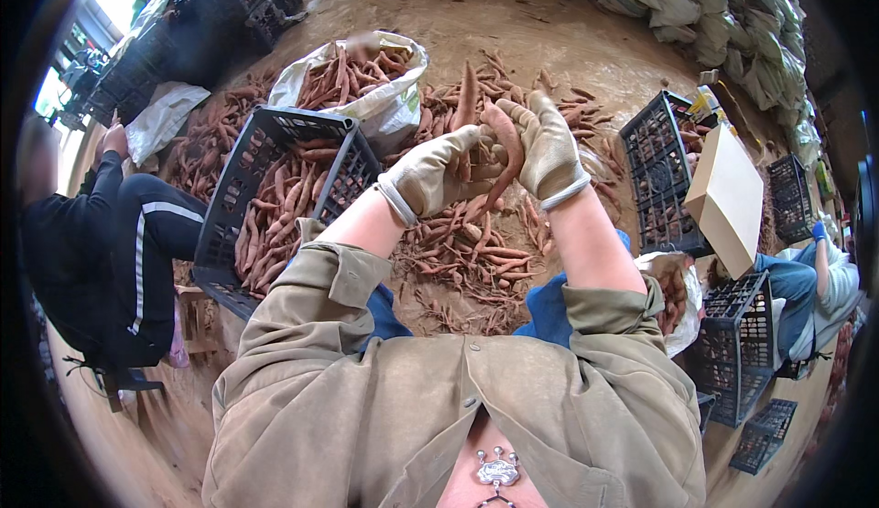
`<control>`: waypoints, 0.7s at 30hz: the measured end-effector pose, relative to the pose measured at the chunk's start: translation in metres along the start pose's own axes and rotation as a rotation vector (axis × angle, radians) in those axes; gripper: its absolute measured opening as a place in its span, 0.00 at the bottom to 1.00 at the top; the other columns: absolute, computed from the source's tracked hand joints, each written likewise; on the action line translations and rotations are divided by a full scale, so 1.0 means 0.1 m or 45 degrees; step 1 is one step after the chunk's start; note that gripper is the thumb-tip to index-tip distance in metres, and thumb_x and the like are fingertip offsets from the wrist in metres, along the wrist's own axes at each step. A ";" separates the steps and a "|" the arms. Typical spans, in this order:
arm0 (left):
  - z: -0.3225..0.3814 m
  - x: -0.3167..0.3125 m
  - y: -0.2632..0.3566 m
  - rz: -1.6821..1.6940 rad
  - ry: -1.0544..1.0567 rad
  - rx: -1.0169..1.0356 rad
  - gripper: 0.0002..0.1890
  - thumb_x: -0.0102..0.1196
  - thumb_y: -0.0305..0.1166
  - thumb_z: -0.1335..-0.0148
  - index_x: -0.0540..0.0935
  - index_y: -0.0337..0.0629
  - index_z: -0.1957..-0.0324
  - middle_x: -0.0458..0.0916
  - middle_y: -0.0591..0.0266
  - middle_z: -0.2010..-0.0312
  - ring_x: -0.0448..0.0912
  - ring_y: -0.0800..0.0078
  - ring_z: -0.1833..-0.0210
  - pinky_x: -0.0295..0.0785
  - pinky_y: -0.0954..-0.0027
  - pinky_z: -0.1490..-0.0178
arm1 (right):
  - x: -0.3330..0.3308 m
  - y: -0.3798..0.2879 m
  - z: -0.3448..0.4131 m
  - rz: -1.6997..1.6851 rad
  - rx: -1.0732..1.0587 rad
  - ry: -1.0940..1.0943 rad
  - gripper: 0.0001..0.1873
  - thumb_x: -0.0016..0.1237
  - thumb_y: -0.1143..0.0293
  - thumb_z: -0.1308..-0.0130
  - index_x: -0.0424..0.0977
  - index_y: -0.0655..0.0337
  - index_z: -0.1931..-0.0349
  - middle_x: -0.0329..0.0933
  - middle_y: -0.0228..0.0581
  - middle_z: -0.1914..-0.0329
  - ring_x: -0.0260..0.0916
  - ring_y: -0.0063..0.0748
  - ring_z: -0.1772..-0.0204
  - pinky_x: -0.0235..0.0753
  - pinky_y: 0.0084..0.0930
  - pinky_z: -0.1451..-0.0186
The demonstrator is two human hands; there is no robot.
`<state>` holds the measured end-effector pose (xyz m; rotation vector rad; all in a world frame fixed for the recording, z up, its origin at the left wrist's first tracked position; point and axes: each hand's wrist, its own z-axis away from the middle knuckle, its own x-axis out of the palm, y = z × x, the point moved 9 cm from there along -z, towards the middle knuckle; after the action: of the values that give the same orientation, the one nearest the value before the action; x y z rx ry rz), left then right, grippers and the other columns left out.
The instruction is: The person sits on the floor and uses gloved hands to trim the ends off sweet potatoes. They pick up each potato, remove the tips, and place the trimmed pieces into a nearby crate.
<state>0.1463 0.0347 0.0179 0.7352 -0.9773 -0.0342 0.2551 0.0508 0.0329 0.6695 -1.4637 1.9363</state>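
My left hand point(439, 173), in a tan work glove, holds a sweet potato point(467, 96) that points up and away from me. My right hand point(551, 151), gloved the same way, grips a long curved sweet potato point(508, 141). This curved root hangs between the two hands, its thin tail reaching down past the left fingers. Beneath them lies a loose pile of sweet potatoes point(467, 247) on the ground. A black plastic crate point(230, 182) filled with sweet potatoes point(281, 213) leans at my left forearm.
Past the crate stands an open white woven sack point(391, 120) of sweet potatoes. At right are another black crate point(656, 171), a cardboard box point(729, 192) and a white sack point(687, 316). People sit at left point(75, 233) and right point(824, 288). Stacked full sacks point(687, 0) line the back.
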 end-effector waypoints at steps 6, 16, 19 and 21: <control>-0.02 -0.14 0.04 -0.113 0.062 0.056 0.19 0.45 0.38 0.28 0.72 0.41 0.41 0.79 0.56 0.47 0.78 0.65 0.45 0.73 0.54 0.42 | -0.08 -0.24 0.03 0.448 -0.265 0.119 0.24 0.46 0.82 0.36 0.64 0.67 0.38 0.75 0.39 0.46 0.75 0.26 0.51 0.76 0.17 0.58; -0.03 -0.21 -0.08 0.015 0.096 -0.181 0.17 0.55 0.37 0.41 0.80 0.36 0.54 0.83 0.57 0.61 0.82 0.59 0.61 0.76 0.50 0.51 | -0.23 -0.33 0.02 0.291 -0.101 0.112 0.25 0.56 0.81 0.42 0.66 0.68 0.44 0.77 0.39 0.53 0.73 0.17 0.71 0.71 0.07 0.73; 0.05 -0.14 -0.13 -0.213 0.099 -0.292 0.16 0.55 0.35 0.41 0.79 0.33 0.56 0.83 0.54 0.62 0.83 0.59 0.64 0.79 0.55 0.57 | -0.07 -0.26 0.06 0.387 -0.105 0.117 0.26 0.60 0.76 0.42 0.66 0.67 0.45 0.77 0.37 0.52 0.72 0.15 0.73 0.70 0.05 0.73; 0.07 -0.16 -0.19 -0.400 0.196 -0.261 0.13 0.56 0.34 0.40 0.79 0.35 0.57 0.83 0.56 0.67 0.81 0.70 0.70 0.79 0.68 0.66 | 0.06 -0.23 0.18 0.518 -0.173 0.191 0.26 0.61 0.74 0.42 0.66 0.67 0.45 0.78 0.35 0.55 0.69 0.15 0.74 0.70 0.09 0.74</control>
<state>0.1378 0.0219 -0.0023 0.6849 -0.6930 -0.3428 0.2682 0.0392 0.0574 0.1663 -1.7145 2.1045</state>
